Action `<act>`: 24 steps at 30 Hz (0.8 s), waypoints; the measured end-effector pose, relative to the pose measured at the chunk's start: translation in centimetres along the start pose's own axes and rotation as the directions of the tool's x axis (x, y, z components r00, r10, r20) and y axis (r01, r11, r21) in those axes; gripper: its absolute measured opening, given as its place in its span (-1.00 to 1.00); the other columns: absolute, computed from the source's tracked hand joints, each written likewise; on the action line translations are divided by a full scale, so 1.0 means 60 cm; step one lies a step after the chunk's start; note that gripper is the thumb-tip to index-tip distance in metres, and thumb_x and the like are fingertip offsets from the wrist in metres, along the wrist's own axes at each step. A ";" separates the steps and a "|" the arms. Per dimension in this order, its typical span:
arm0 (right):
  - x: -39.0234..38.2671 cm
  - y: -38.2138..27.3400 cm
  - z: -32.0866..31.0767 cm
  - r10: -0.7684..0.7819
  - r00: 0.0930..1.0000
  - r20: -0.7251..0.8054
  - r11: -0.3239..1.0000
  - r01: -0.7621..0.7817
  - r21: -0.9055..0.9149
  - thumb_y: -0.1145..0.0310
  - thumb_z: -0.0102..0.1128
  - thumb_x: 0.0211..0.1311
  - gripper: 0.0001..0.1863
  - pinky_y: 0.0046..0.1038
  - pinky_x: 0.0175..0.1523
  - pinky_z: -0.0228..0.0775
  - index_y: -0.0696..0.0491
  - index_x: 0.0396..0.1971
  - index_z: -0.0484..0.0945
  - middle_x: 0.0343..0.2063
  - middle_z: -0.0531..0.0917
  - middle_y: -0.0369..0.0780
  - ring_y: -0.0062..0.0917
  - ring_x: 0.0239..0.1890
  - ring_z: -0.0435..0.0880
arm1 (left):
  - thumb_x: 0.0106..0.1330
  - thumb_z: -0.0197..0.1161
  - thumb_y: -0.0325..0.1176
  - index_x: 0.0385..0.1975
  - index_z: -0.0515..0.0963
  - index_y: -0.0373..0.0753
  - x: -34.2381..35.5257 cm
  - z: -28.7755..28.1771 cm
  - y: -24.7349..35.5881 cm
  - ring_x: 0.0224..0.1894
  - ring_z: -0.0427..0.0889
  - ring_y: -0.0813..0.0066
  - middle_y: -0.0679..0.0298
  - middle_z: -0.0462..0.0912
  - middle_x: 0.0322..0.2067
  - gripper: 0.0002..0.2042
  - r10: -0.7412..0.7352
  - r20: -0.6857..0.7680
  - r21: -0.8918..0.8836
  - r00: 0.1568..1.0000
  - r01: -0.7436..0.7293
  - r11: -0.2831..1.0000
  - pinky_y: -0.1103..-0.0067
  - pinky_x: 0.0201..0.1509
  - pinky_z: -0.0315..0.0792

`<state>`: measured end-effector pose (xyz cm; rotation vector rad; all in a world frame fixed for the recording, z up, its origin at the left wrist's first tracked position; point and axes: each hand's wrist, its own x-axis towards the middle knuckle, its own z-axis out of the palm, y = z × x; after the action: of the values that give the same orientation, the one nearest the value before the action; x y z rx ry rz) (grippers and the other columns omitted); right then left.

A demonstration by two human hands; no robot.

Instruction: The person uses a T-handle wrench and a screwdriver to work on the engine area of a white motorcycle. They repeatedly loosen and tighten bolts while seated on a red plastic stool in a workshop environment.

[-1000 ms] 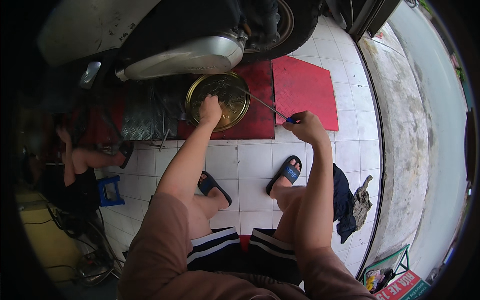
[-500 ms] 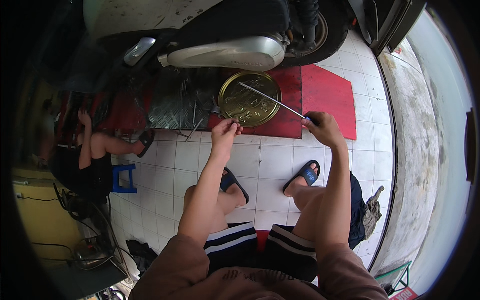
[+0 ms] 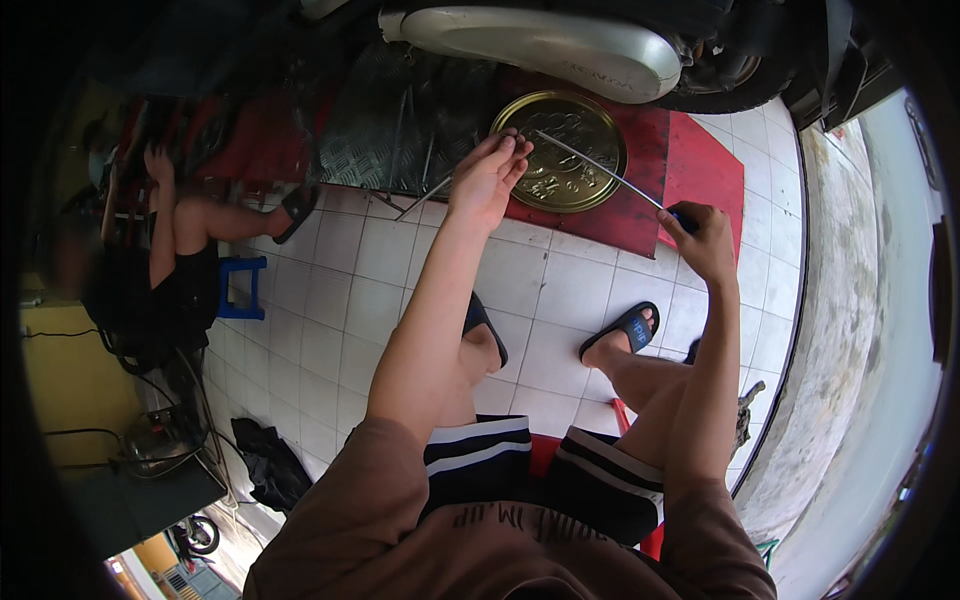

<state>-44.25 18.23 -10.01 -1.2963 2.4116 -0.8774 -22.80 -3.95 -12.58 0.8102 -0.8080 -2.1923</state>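
Right hand: the person's right hand (image 3: 703, 243) is closed around the dark blue handle of a long, thin-shafted metal screwdriver (image 3: 600, 170).
Left hand: the left hand (image 3: 487, 182) is palm up with curled fingers by the tray's left rim; whether the fingertips pinch anything small cannot be told.
Screwdriver: its shaft slants over the tray, tip toward the left fingertips; contact with the tray cannot be told.
Tray: a round, gold-coloured embossed metal tray (image 3: 590, 188) lies on a low red metal platform (image 3: 632, 228).
Motorcycle: a smooth silver engine cover (image 3: 560, 50) sits beyond the tray.
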 end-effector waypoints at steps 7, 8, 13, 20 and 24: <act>-0.001 -0.008 0.006 0.004 1.000 0.021 1.000 -0.004 -0.007 0.04 0.32 0.09 -0.62 -0.35 -0.45 0.36 0.12 -0.48 0.69 -0.73 0.57 -0.12 -0.31 -0.64 0.58 | 0.38 0.14 -0.41 -0.18 0.52 -0.24 -0.006 0.010 0.002 -0.12 0.59 0.49 0.28 0.62 -0.25 -0.89 -0.015 0.002 -0.001 1.000 0.015 1.000 0.60 -0.10 0.46; -0.002 -0.010 0.005 0.014 0.999 0.032 1.000 -0.014 -0.014 0.04 0.32 0.09 -0.62 -0.35 -0.44 0.37 0.12 -0.48 0.69 -0.73 0.57 -0.12 -0.31 -0.63 0.58 | 0.38 0.14 -0.41 -0.18 0.52 -0.23 -0.006 0.010 0.001 -0.13 0.59 0.50 0.28 0.62 -0.25 -0.90 -0.014 0.003 -0.001 1.000 0.014 1.000 0.60 -0.11 0.46; -0.004 -0.009 0.000 0.014 0.999 0.045 1.000 -0.013 -0.003 0.04 0.33 0.09 -0.62 -0.35 -0.44 0.37 0.12 -0.47 0.70 -0.72 0.58 -0.12 -0.30 -0.63 0.58 | 0.36 0.18 -0.37 -0.21 0.53 -0.20 0.000 0.008 -0.002 -0.16 0.60 0.50 0.31 0.62 -0.26 -0.90 -0.025 0.002 -0.003 1.000 0.025 1.000 0.61 -0.15 0.46; -0.005 -0.005 -0.003 0.026 0.999 0.032 0.999 -0.026 -0.020 0.06 0.33 0.08 -0.63 -0.35 -0.44 0.37 0.12 -0.46 0.70 -0.72 0.57 -0.12 -0.31 -0.64 0.58 | 0.35 0.21 -0.33 -0.21 0.53 -0.16 -0.008 0.019 0.002 -0.19 0.61 0.52 0.35 0.62 -0.26 -0.89 -0.053 -0.037 0.073 0.998 0.056 0.996 0.61 -0.20 0.45; -0.006 -0.010 -0.005 0.017 1.000 0.021 1.000 -0.017 -0.005 0.07 0.34 0.07 -0.64 -0.35 -0.44 0.37 0.12 -0.46 0.70 -0.72 0.58 -0.12 -0.32 -0.63 0.58 | 0.34 0.22 -0.32 -0.21 0.52 -0.16 -0.007 0.017 0.002 -0.19 0.61 0.52 0.35 0.61 -0.27 -0.88 -0.060 -0.035 0.076 0.998 0.063 0.995 0.61 -0.22 0.44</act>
<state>-43.77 18.37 -9.42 -1.2785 2.4065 -0.8498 -23.24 -3.41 -11.75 0.9174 -0.8665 -2.2075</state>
